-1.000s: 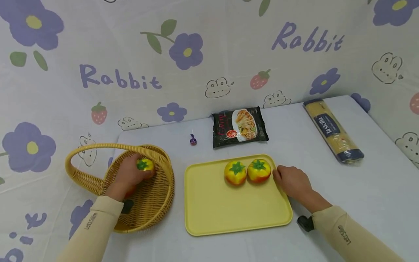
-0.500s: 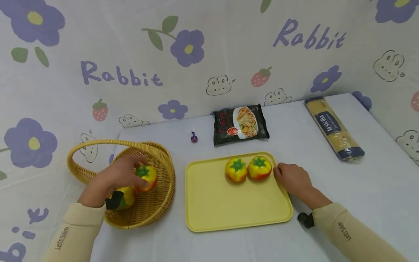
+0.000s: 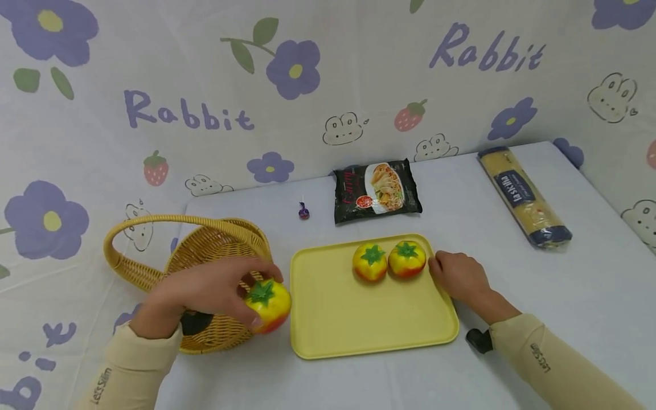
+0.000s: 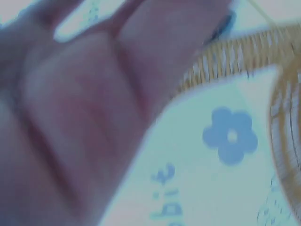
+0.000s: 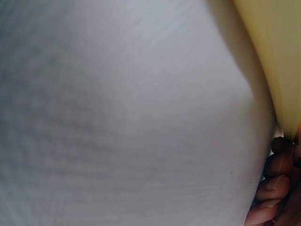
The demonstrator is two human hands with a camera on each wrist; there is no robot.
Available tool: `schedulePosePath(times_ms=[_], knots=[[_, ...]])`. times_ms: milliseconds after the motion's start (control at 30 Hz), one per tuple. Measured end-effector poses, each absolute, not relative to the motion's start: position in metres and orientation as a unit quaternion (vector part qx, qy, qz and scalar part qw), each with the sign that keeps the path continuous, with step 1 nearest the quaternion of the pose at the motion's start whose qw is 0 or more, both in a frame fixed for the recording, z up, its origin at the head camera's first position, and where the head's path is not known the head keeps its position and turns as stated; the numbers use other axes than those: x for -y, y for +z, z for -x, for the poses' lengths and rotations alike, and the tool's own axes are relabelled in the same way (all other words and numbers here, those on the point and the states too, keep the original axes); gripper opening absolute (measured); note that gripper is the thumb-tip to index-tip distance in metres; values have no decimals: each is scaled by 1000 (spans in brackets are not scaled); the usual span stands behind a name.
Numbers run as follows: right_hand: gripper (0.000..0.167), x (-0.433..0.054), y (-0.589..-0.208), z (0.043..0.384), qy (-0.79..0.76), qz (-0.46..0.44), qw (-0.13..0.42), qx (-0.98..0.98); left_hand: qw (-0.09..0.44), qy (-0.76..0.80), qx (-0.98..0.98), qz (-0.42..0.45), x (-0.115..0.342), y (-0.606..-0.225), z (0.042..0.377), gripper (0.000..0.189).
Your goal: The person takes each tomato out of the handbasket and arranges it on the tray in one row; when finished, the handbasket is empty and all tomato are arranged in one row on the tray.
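Observation:
My left hand (image 3: 215,287) grips a yellow-red toy persimmon (image 3: 270,310) with a green star-shaped top. It holds the fruit over the gap between the wicker basket (image 3: 225,336) and the yellow tray (image 3: 333,319). In the left wrist view, the blurred palm hides the persimmon, and the basket handle (image 4: 235,56) shows behind. Two more persimmons, a left one (image 3: 369,267) and a right one (image 3: 407,263), sit side by side near the tray's far right corner. My right hand (image 3: 461,279) holds the tray's right rim, with curled fingers (image 5: 275,187) visible in the right wrist view.
A wrapped lollipop (image 3: 304,212) lies beyond the basket. Behind the tray is a black noodle packet (image 3: 378,192), and a spaghetti pack (image 3: 524,196) lies at the far right. The basket handle (image 3: 169,218) arches high on the left.
My left hand has lifted a persimmon out of the basket and carried it right, toward the tray. The other persimmon seen in the basket is now hidden. My right hand has stayed at the rim.

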State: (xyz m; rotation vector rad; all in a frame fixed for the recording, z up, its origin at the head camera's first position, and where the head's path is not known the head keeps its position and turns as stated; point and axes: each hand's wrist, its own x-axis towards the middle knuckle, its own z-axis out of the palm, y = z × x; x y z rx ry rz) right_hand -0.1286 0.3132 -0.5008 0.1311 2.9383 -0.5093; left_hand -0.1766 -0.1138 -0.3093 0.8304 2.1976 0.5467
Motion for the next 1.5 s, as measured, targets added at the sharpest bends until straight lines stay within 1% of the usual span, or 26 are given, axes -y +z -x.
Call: schedulePosePath(times_ms=[133, 233, 467, 567, 733, 1000, 1333, 1500], knots=[[32, -314, -501, 128, -173, -46, 81, -980, 353, 266, -848, -292, 83, -326, 181, 57], [32, -314, -503, 128, -175, -45, 77, -980, 336, 284, -862, -253, 59, -349, 185, 56], [31, -313, -502, 128, -176, -45, 73, -981, 227, 297, -912, -169, 20, -398, 200, 62], [32, -314, -502, 127, -174, -44, 71, -981, 209, 307, -915, -159, 11, -411, 204, 62], [32, -315, -502, 128, -172, -44, 72, -982, 215, 318, -911, -151, 1, -426, 208, 60], [32, -317, -504, 127, -173, -50, 76, -981, 217, 307, -912, -161, -11, -445, 211, 63], [32, -315, -501, 127, -169, -50, 76, -981, 220, 302, -914, -161, -13, -449, 209, 65], [31, -315, -500, 127, -172, -45, 79, -981, 219, 305, -913, -163, -9, -446, 207, 76]])
